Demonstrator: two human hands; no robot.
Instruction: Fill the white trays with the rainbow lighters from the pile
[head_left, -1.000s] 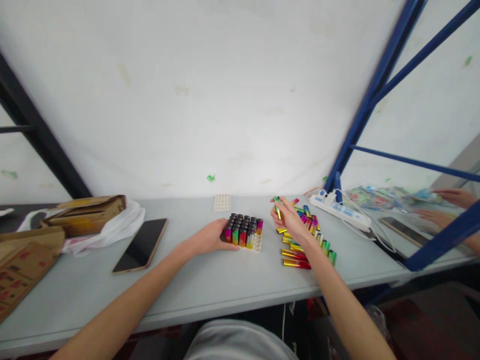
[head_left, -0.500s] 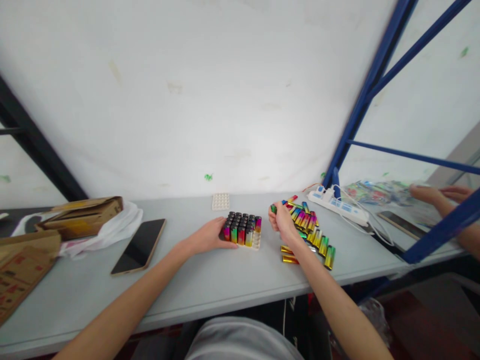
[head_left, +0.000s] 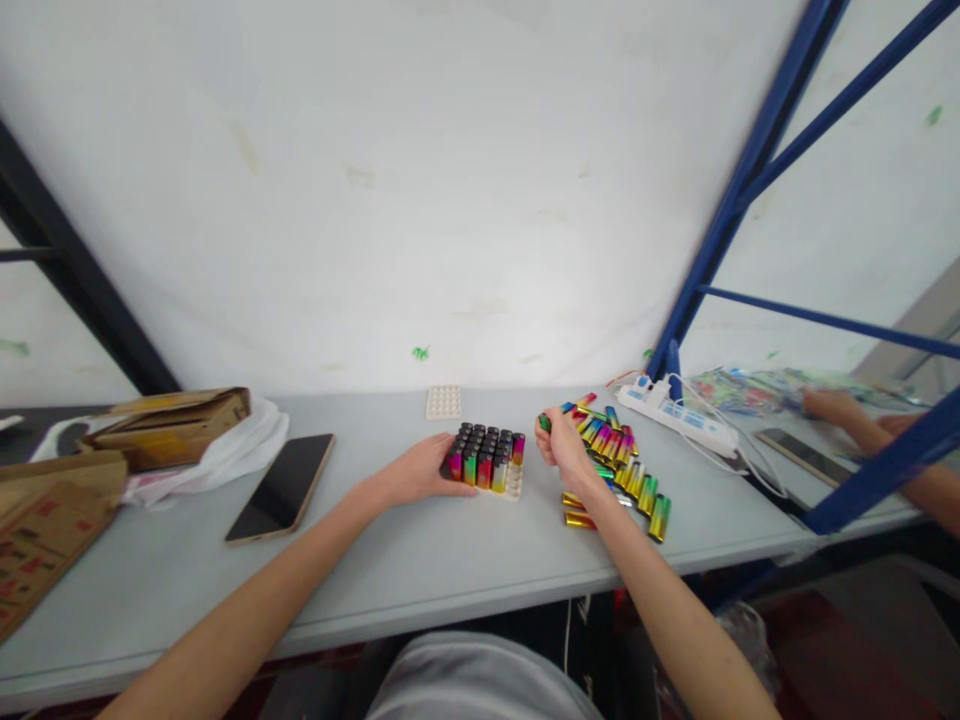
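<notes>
Rainbow-coloured metal shows in the right hand point(head_left: 564, 450), which is closed in a fist round one lighter point(head_left: 544, 421), its green end poking out beside the knuckles. That hand is raised just at three o'clock of a white tray point(head_left: 514, 484) packed with upright lighters point(head_left: 486, 455) (black caps up, shiny bodies below). A few bare holes show along the tray's right edge.

The left hand point(head_left: 416, 470) lies at the tray's nine o'clock, thumb toward the far corner and fingers curled along the near side, touching it. Whether it grips or only rests there I cannot tell.

At three o'clock of the right hand a heap of loose lighters point(head_left: 626, 465) lies flat on the grey tabletop point(head_left: 420, 570), with a few gold ones nearer the front edge. At eleven o'clock of the tray, apart from it, sits a small empty tray point(head_left: 443, 402). A white power strip point(head_left: 679, 415) with its cable lies at one o'clock of the heap.

At nine o'clock of the left hand a dark phone point(head_left: 281, 487) lies face up. Beyond it, at ten o'clock, a cardboard box point(head_left: 169, 425) rests on a white plastic bag point(head_left: 225, 455).

Past the blue frame point(head_left: 720, 230), at three o'clock, another person's hand point(head_left: 829, 405) rests near a second phone point(head_left: 799, 452).
</notes>
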